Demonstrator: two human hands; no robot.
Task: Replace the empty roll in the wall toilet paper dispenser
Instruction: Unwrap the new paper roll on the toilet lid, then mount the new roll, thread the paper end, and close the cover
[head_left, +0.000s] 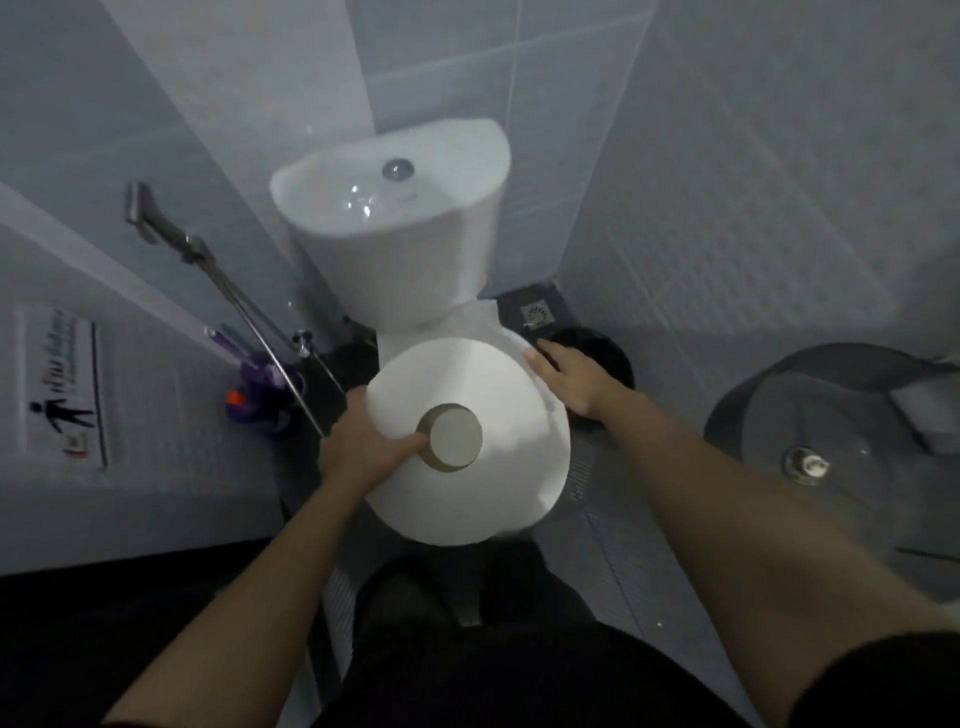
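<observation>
Paper filled the middle of the view: a big full roll (467, 441) was held flat over the toilet (395, 208), core (451, 437) facing up. The left hand (358, 447) gripped its near-left edge, fingers clamped on the roll with the thumb reaching to the core. The right hand (571, 376) lay at the far-right edge, fingers spread apart and resting on a loose tail (483, 317) of paper rather than gripping. The dispenser (831, 447) hung open on the right wall, spindle (802, 465) bare, well apart from the roll. Judged from this, one-handed support was the weak point: a slip could drop the roll onto the toilet or floor. The tail could also unwind or snag while being carried across to the spindle.
</observation>
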